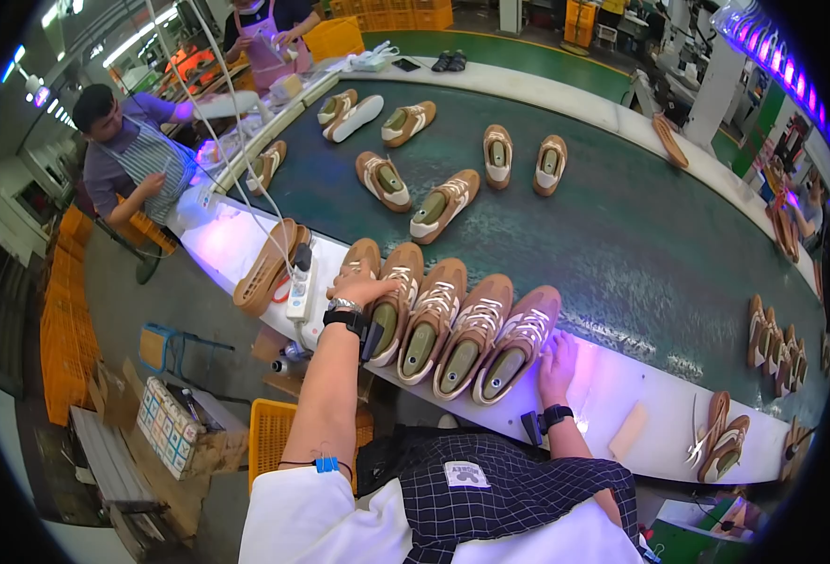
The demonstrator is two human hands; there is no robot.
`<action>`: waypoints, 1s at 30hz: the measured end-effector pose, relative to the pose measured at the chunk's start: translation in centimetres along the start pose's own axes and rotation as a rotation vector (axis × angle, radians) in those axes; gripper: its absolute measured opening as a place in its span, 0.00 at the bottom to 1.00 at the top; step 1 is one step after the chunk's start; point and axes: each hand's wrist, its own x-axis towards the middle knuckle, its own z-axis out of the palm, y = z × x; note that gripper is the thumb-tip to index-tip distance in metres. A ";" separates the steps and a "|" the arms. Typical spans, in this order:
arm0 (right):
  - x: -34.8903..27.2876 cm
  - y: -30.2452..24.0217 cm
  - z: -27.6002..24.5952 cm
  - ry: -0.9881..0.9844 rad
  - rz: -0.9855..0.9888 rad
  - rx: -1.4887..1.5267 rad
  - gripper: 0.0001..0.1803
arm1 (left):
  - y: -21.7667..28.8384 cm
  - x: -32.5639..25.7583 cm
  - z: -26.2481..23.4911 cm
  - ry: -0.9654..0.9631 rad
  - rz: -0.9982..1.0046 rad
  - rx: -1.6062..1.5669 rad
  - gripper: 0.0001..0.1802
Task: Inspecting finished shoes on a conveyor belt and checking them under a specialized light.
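Several brown sneakers with white laces and green insoles stand side by side in a row on the white ledge, toes pointing away from me. My left hand is at the row's left end, closed over the leftmost sneaker, with the thumb against its neighbour. That leftmost sneaker is largely hidden by the hand. At the other end my right hand rests on the ledge next to the rightmost sneaker. Its fingers are stretched out along that shoe's side and hold nothing.
More sneakers lie on the dark green conveyor belt. Loose soles and a white power strip are on the ledge at left. Scissors and another sneaker lie at right. Co-workers stand at far left.
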 end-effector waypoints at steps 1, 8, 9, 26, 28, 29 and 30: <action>0.0 0.0 0.0 0.004 -0.002 0.003 0.19 | 0.0 0.0 0.1 0.007 -0.006 0.009 0.59; 0.0 0.1 0.1 0.009 0.020 -0.023 0.18 | -1.0 1.8 0.3 -0.026 0.005 -0.197 0.51; 0.1 0.2 0.1 0.015 0.000 -0.013 0.18 | -1.1 2.0 0.2 -0.077 0.099 -0.557 0.48; 0.0 -0.6 -0.1 0.096 -0.022 -0.033 0.18 | 11.1 -10.7 12.0 0.038 0.868 -0.155 0.33; 0.1 -0.6 0.0 0.086 -0.035 -0.018 0.17 | 10.2 -9.4 12.2 0.040 0.945 -0.262 0.31; 0.1 -0.5 0.2 0.121 -0.051 0.002 0.17 | 9.7 -8.8 12.4 0.027 0.987 -0.352 0.27; 0.1 -0.4 0.3 0.118 -0.061 -0.002 0.17 | 9.2 -8.2 12.6 0.027 1.013 -0.459 0.26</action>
